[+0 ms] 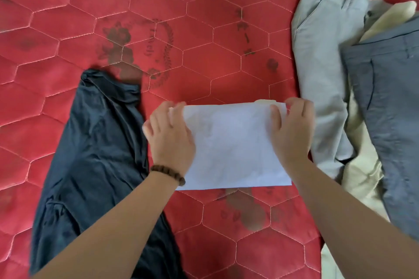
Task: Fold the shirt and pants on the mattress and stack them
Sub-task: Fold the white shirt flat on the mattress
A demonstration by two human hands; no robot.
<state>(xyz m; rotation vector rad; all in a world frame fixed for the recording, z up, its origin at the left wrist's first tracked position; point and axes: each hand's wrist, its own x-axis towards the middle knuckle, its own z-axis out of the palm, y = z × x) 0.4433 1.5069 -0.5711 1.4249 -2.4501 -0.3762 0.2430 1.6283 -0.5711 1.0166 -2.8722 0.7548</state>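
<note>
Red quilted mattress (204, 56). Left hand (170, 136) and right hand (292, 129) pinch folded white garment (233, 145), probably the shirt.

- There is 1 view only, from a camera worn on the person's head, so no second view shares any part of the scene.
- It looks forward and steeply down onto the red mattress (226, 52), which fills nearly the whole frame.
- It sits close: both forearms enter from the bottom edge, and the left hand (170, 136) and right hand (292, 129) lie near the frame's middle.
- The wide-angle lens bends the quilted seams toward the edges.
- The clothes at the left and right sides are cut off by the frame.
</note>
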